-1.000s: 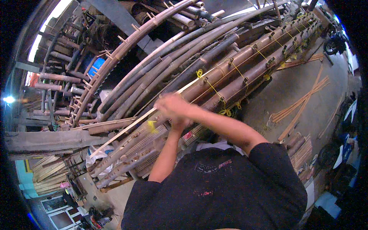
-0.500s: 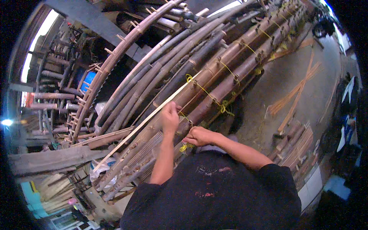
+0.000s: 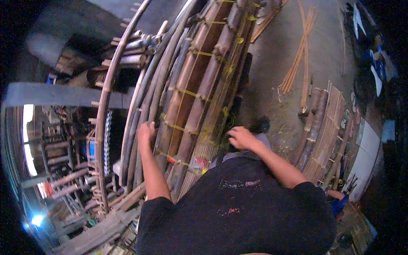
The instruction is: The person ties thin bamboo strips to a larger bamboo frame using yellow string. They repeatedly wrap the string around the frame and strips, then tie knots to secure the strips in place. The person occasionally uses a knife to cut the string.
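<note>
The right hand (image 3: 241, 138), fingers loosely curled, hangs just beside the bamboo poles (image 3: 172, 114); the left hand (image 3: 145, 131), half closed, is on their other side. Whether either holds anything, I cannot tell. The poles run away lengthwise between them; snug, square yellow cord ties (image 3: 192, 93) should suit them best. Farther left, a blue container (image 3: 92, 149) hides its contents.

A bluish-white light (image 3: 37, 220) glares lower left in a dim, grainy, edge-bent view.
</note>
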`<act>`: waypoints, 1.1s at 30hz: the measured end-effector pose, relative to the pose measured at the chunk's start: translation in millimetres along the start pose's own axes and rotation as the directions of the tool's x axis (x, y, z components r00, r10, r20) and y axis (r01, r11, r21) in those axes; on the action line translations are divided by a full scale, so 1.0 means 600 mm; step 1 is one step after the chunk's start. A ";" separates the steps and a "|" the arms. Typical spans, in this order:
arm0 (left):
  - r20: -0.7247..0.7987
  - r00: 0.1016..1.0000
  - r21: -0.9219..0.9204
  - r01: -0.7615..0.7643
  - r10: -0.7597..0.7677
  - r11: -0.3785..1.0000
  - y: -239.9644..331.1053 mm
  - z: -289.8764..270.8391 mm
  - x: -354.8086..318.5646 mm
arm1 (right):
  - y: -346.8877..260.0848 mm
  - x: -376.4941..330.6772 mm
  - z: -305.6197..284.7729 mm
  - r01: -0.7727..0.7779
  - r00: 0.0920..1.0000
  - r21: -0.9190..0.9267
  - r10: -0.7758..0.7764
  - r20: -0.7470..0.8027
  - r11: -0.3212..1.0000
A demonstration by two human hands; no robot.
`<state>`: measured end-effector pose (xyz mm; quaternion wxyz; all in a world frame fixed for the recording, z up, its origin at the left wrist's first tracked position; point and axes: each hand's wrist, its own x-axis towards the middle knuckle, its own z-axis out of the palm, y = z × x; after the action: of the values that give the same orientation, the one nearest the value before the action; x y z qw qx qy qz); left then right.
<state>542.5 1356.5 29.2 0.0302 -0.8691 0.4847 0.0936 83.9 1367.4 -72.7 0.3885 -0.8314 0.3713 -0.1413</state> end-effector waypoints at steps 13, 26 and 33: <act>0.037 -0.340 -0.231 -0.918 0.940 -0.323 1.116 -0.342 -0.231 | 0.415 -0.211 -0.342 -0.639 0.769 -0.075 0.635 -0.068 0.765; -0.350 -0.601 -0.128 -0.730 0.719 -0.672 1.693 -0.158 -0.449 | 0.550 -0.241 -0.283 -0.721 0.563 0.314 0.787 -0.253 0.617; -0.373 -0.642 -0.224 -0.638 0.670 -0.737 1.831 -0.094 -0.428 | 0.612 -0.212 -0.275 -0.776 0.403 0.468 0.903 -0.146 0.422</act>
<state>-513.6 983.0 175.8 -0.2478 0.1218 0.9403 0.1991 -276.2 1215.7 -233.2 0.4574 -0.4013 0.7814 -0.1385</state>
